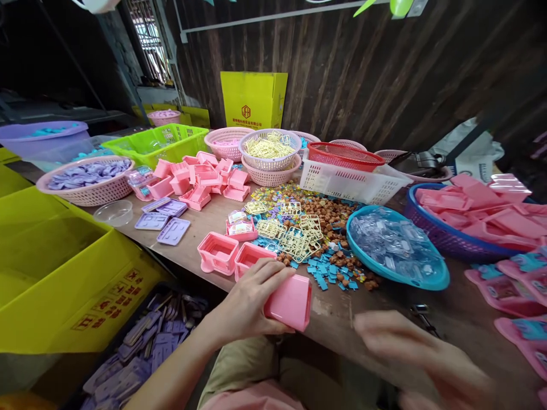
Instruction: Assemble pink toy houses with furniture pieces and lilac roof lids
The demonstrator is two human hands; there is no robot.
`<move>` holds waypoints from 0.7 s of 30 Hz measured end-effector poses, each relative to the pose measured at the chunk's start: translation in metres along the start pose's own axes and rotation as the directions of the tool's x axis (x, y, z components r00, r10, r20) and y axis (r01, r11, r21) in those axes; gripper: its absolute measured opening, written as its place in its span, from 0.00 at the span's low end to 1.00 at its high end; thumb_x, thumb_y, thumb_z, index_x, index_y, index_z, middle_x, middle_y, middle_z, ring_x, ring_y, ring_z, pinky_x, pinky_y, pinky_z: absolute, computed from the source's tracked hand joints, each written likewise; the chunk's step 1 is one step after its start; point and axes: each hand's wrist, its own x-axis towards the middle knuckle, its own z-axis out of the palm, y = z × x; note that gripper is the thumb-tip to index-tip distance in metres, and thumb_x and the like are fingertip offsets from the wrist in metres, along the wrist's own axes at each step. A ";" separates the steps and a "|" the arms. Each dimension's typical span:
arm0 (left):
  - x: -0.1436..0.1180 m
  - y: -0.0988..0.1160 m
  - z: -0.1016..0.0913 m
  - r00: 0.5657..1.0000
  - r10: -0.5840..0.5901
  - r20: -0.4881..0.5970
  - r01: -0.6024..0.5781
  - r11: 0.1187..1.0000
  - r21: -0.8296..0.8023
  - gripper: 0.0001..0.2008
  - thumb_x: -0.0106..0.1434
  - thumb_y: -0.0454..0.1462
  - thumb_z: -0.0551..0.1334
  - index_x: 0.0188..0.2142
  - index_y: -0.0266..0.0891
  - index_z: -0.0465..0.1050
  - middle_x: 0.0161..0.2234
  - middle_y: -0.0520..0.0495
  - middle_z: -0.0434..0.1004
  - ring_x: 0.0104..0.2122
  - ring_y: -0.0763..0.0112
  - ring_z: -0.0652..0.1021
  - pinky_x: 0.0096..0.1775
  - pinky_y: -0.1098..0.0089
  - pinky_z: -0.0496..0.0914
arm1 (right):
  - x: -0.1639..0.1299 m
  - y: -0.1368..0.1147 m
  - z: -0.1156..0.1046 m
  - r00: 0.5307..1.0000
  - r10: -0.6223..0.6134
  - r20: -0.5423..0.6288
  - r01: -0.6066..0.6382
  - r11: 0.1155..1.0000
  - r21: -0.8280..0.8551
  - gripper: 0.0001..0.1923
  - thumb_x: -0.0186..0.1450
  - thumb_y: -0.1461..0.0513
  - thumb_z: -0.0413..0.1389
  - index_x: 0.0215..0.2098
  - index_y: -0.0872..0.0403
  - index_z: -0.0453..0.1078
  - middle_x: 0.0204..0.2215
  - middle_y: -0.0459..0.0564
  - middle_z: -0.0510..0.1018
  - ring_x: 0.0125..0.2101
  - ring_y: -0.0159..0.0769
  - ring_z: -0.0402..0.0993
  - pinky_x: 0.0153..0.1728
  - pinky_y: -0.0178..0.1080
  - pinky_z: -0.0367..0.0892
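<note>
My left hand (pixel 260 296) is wrapped round a pink plastic box (pixel 290 302), holding it tilted over the table's front edge. Off to the right, my right hand (pixel 410 347) is smeared by motion, so its fingers cannot be made out; near it a small metal-headed tool (pixel 421 310) lies on the table. Just beyond the held box stand two open pink boxes, one farther left (pixel 217 253) and one partly behind my left hand (pixel 248 257). Behind them sits a filled pink box (pixel 241 228). Flat purple panels (pixel 173 230) lie to the left.
Loose brown, blue and cream pieces (pixel 299 239) cover the table's middle. At the right are a blue basin of clear parts (pixel 397 247), a basket of pink parts (pixel 482 213) and pink assemblies (pixel 530 285). Yellow cartons (pixel 55 256) and a bin of purple parts (pixel 145 347) stand left.
</note>
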 end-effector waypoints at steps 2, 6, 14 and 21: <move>0.006 0.004 0.003 0.999 0.013 0.030 -0.012 1.000 -0.029 0.39 0.49 0.44 0.69 0.58 0.41 0.57 0.53 0.38 0.65 0.54 0.52 0.64 0.54 0.52 0.62 | 0.011 0.002 0.021 0.988 -0.015 0.155 0.014 1.000 0.005 0.34 0.54 0.48 0.60 0.58 0.44 0.61 0.52 0.56 0.70 0.49 0.51 0.70 0.42 0.50 0.72; 0.019 0.008 0.013 0.993 0.039 0.113 -0.018 0.983 -0.185 0.37 0.48 0.44 0.70 0.56 0.41 0.60 0.51 0.40 0.66 0.52 0.55 0.66 0.55 0.54 0.61 | 0.016 0.003 0.067 0.993 0.040 0.107 -0.050 0.995 0.090 0.43 0.53 0.52 0.62 0.62 0.49 0.51 0.56 0.58 0.66 0.53 0.51 0.67 0.46 0.52 0.70; 0.013 -0.013 0.070 0.958 -0.259 0.121 0.258 0.603 -0.754 0.52 0.46 0.55 0.67 0.64 0.43 0.43 0.62 0.38 0.51 0.61 0.53 0.57 0.57 0.55 0.58 | -0.011 0.002 0.109 0.895 0.424 0.141 -0.415 0.672 0.613 0.32 0.54 0.51 0.62 0.53 0.52 0.60 0.43 0.58 0.77 0.39 0.47 0.77 0.35 0.45 0.75; 0.030 -0.033 0.090 0.841 -0.409 0.354 0.525 0.460 -0.716 0.35 0.55 0.58 0.56 0.53 0.35 0.65 0.40 0.44 0.74 0.41 0.62 0.74 0.44 0.64 0.66 | -0.016 0.050 0.081 0.936 0.325 0.139 -0.352 0.888 0.297 0.26 0.63 0.47 0.48 0.54 0.52 0.61 0.46 0.59 0.75 0.44 0.47 0.74 0.37 0.46 0.73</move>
